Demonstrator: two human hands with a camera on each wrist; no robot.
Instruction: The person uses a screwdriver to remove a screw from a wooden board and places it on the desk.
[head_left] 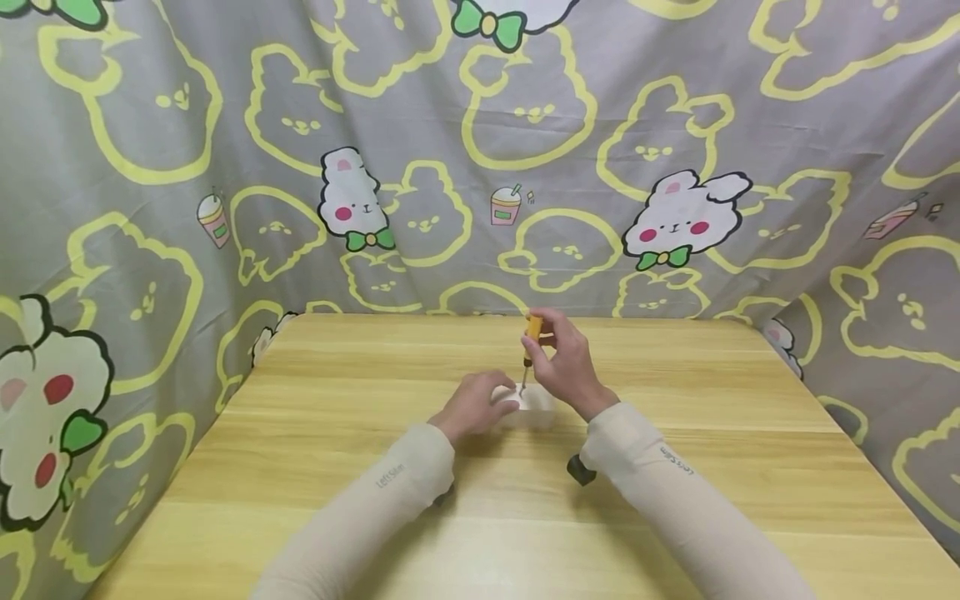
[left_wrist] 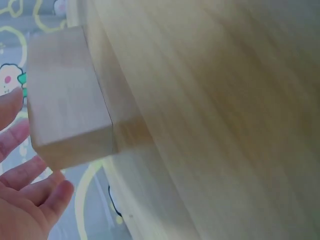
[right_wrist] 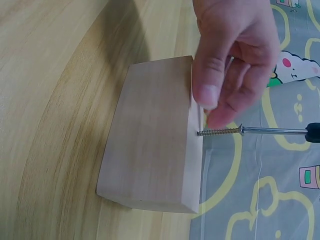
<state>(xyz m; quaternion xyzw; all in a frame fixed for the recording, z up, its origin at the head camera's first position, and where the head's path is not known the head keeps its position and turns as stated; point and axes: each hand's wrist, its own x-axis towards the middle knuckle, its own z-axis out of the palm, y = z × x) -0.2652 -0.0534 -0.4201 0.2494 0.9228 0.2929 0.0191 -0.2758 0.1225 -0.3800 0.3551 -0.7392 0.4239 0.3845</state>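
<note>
A pale wooden block [head_left: 538, 408] lies on the table in the head view. My right hand [head_left: 568, 365] holds a screwdriver [head_left: 533, 329] by its yellow handle, with the shaft pointing down. In the right wrist view, a threaded screw [right_wrist: 220, 132] stands with its point at the block's upper face, and the screwdriver's tip meets its head. Beside the screw, my left hand [head_left: 474, 406] has its thumb and fingers spread loosely at one end of the block. Its thumb overlaps the block's edge in the right wrist view. The left wrist view shows those fingers apart, next to the block [left_wrist: 70, 90].
The wood-grain table [head_left: 337, 358] extends around the block. A grey curtain [head_left: 435, 92] with yellow outlines and white rabbit figures hangs behind the table and along both sides. A small black device [head_left: 581, 469] sits under the right wrist.
</note>
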